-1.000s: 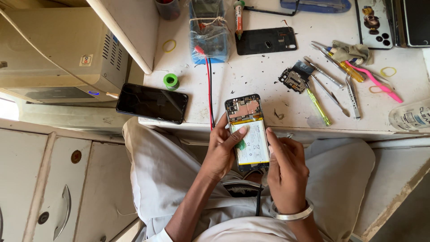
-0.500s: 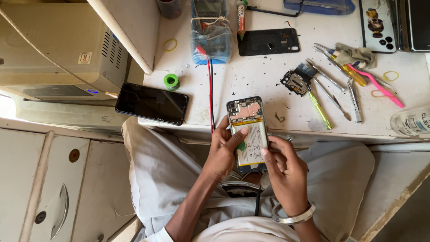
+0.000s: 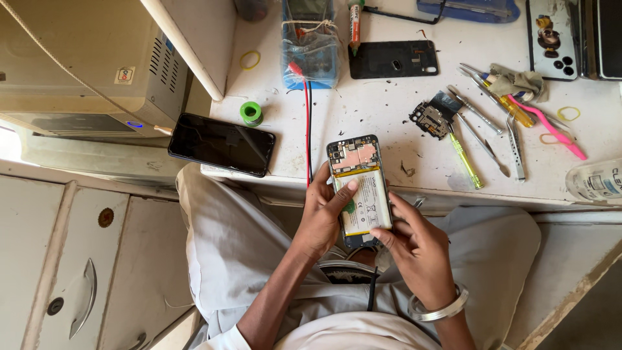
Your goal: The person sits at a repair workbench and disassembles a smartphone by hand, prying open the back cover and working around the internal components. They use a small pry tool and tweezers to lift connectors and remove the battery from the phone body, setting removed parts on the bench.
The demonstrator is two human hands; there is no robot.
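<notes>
An opened phone (image 3: 360, 188) with its back cover off shows a white battery and a circuit board at its top end. It leans over the front edge of the white table (image 3: 389, 110). My left hand (image 3: 322, 214) grips the phone's left side, with the thumb resting on the battery. My right hand (image 3: 414, 243) supports the phone's lower right corner, fingertips touching the battery's bottom edge. A metal bangle (image 3: 440, 310) circles my right wrist.
A black phone (image 3: 221, 144) lies face up at the table's left corner beside a green tape roll (image 3: 251, 113). A black back cover (image 3: 392, 59), a small board piece (image 3: 431, 118), tweezers, screwdrivers (image 3: 465, 159) and red-black wires (image 3: 307, 123) lie behind. A beige box (image 3: 78, 65) stands left.
The phone has stayed in both hands at the table edge. My right fingers have shifted slightly along the battery's lower edge; the view has moved a little.
</notes>
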